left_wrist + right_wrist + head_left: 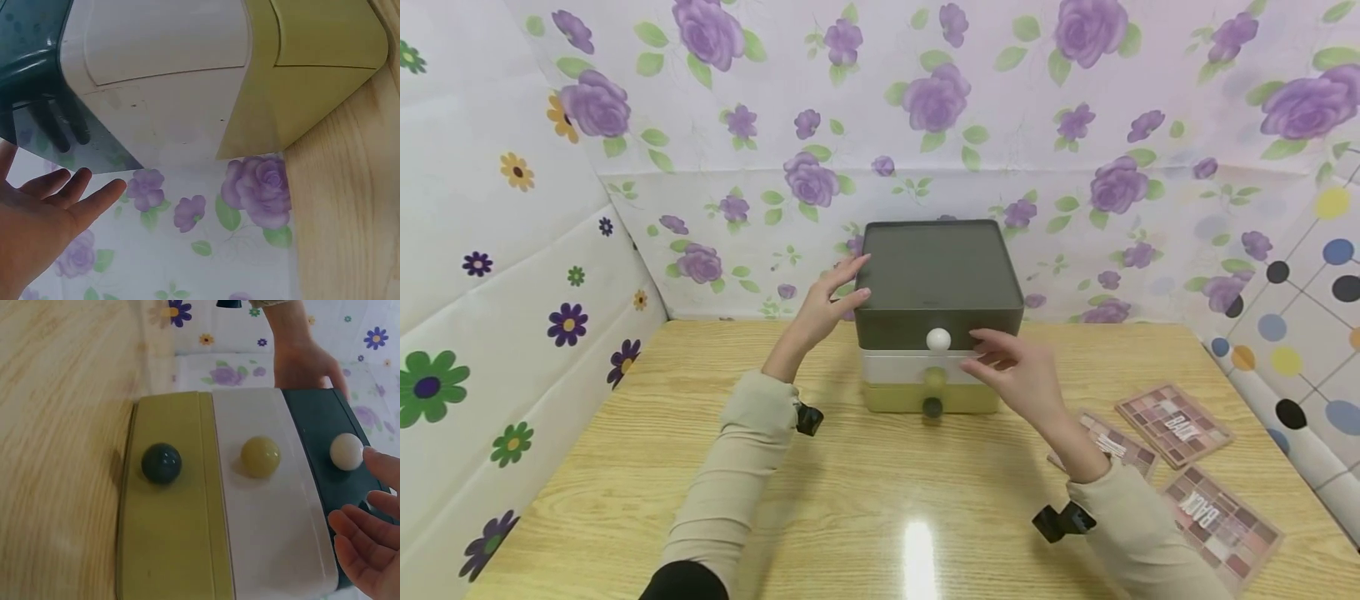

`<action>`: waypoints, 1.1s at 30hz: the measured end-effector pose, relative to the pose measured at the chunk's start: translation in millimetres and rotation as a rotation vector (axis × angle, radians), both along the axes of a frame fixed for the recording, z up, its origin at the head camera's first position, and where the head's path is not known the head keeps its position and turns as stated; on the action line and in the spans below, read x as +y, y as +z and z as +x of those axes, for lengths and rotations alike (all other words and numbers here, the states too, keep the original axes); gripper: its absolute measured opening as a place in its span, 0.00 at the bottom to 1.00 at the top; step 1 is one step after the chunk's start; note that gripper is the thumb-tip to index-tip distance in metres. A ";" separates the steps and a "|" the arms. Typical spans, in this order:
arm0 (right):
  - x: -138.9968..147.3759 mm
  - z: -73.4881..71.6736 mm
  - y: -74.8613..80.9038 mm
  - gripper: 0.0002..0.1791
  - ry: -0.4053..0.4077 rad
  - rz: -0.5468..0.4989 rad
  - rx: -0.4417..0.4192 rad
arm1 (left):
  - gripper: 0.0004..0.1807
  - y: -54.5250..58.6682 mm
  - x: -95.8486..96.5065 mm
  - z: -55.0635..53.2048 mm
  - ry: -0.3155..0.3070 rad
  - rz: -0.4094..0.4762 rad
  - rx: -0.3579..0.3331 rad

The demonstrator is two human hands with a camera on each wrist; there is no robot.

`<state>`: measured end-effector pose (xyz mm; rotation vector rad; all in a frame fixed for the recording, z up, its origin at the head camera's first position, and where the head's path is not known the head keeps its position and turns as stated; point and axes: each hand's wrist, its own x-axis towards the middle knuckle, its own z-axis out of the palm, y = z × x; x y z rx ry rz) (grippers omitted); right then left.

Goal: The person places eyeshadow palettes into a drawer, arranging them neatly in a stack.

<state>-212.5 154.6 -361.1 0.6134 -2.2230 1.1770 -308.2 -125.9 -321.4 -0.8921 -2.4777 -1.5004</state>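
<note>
A small three-tier drawer box (940,267) stands on the table, dark green on top, white in the middle, yellow-green below. Round knobs sit on its front: a white knob (938,339), a yellow knob (260,457) and a dark green knob (161,464). At the upper tier's left side is my left hand (822,307), fingers spread, its fingertips at the top edge. My right hand (1026,375) hovers at the upper right front, fingers loosely bent. In the right wrist view, a fingertip (378,464) lies close beside the white knob; whether they touch is unclear.
Several makeup palettes (1176,423) lie on the wooden table (850,500) at the right, partly behind my right forearm. Floral cloth (760,225) hangs behind the box, and patterned sheets (490,333) line both sides. Wrist cameras (808,418) sit on both sleeves.
</note>
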 end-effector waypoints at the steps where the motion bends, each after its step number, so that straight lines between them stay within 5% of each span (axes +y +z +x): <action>1: -3.2 -0.7 -1.4 0.21 0.012 -0.014 0.009 | 0.30 -1.3 -0.2 -0.4 -0.009 0.016 -0.005; 8: -33.0 15.3 17.6 0.20 0.058 -0.108 0.096 | 0.28 12.5 7.5 22.2 -0.075 0.122 -0.056; 18: -46.8 7.7 11.2 0.19 0.063 -0.148 0.200 | 0.29 2.9 14.3 23.1 -0.068 0.236 -0.066; 29: -54.5 3.9 11.2 0.15 0.011 -0.173 0.234 | 0.29 0.8 16.9 24.0 -0.047 0.248 -0.042; 33: -51.8 -5.1 -1.9 0.16 -0.002 -0.174 0.253 | 0.28 -0.5 17.9 23.2 -0.043 0.269 -0.052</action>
